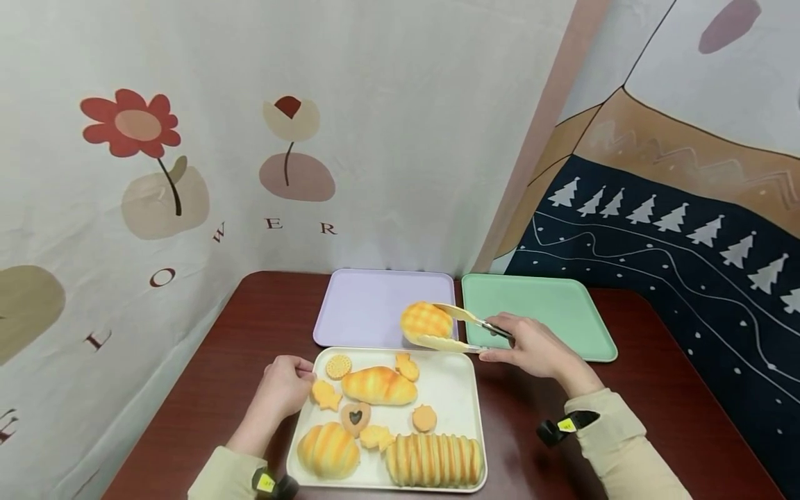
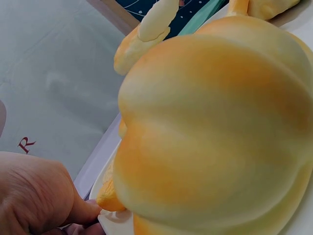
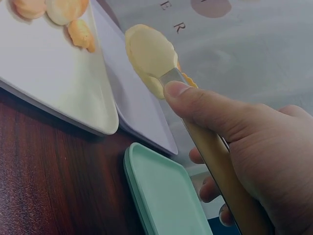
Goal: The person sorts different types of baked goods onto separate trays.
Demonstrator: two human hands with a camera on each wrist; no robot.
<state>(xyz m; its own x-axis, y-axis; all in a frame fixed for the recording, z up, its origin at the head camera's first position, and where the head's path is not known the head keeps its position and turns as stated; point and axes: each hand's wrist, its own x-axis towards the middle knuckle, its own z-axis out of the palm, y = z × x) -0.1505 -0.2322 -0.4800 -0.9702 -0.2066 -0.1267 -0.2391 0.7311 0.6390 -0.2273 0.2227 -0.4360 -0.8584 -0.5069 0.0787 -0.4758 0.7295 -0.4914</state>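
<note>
In the head view, the tongs are held nearly level, their long axis running left to right and their tips pointed left. Between the 2 tips a checkered bun is pinched; it is nearly round, so no clear long axis can be made out. The bun is held above the near right part of the purple tray, close to the far edge of the white tray. The tongs' handles are gripped by the right hand, its thumb set on the near arm and its fingers at the far arm, kept partly spread by the bun. The left rim of the white tray, near its far corner, is pinched by the left hand. To the right, the green tray is partly covered by the right hand.

In the left wrist view, the white tray's corner is seen clamped under the thumb; the other fingers are mostly hidden. Most of the tray is blocked by a ridged bun.

In the right wrist view, 1 arm of the tongs is lined along the palm, and the checkered bun is almost wholly hidden behind the tip.
</note>
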